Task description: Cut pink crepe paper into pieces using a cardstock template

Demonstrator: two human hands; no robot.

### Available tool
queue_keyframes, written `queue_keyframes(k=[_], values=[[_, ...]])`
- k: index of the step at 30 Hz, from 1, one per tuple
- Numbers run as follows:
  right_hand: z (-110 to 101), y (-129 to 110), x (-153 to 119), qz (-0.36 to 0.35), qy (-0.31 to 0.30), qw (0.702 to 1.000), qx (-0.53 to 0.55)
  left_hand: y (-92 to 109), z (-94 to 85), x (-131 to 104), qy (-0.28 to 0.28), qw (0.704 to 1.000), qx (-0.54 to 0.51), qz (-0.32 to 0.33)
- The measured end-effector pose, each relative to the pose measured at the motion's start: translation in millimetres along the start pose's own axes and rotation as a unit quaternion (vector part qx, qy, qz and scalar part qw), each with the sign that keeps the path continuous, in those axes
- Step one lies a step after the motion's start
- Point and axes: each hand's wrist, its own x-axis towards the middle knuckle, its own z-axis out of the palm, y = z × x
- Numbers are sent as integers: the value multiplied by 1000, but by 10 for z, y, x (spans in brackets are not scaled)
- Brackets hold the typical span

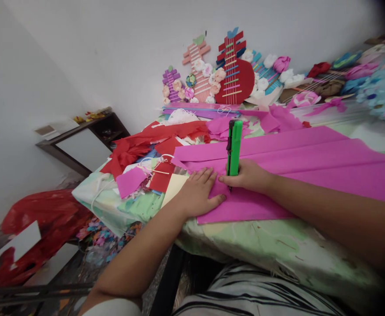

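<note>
My right hand [250, 175] is closed around a green utility knife [235, 147], which stands nearly upright with its lower end at the pink crepe paper [311, 162]. The pink paper lies spread over the table, with folds running lengthwise. My left hand [200, 191] presses flat near the paper's left end, fingers stretched and thumb pointing toward the knife. A pale yellow sheet [175, 186] sticks out beside my left wrist. Whether the blade is in the paper, I cannot tell.
Red paper [129, 149] and a pink scrap [131, 181] lie at the left on the table cover [245, 237]. Along the wall stand a red guitar-shaped craft [241, 81] and others with paper flowers. A dark cabinet [83, 136] and red bag [44, 213] are further left.
</note>
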Motion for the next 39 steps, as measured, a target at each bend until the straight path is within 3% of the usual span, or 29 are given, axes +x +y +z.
queue_keyframes(k=[16,23,30,34,39], values=[[31,58,30,-26,1,999,-43,-1,-3,3,1,1000,10,2],[-25,89,75,-6,67,998,-1,6,-11,3,-9,1000,9,-5],[-104,-77,3,50,6,998,35,-13,19,-2,5,1000,0,-6],[-25,26,-39,62,12,998,27,-21,36,1,14,1000,-4,4],[26,133,-70,26,25,999,37,-23,33,1,14,1000,-7,10]])
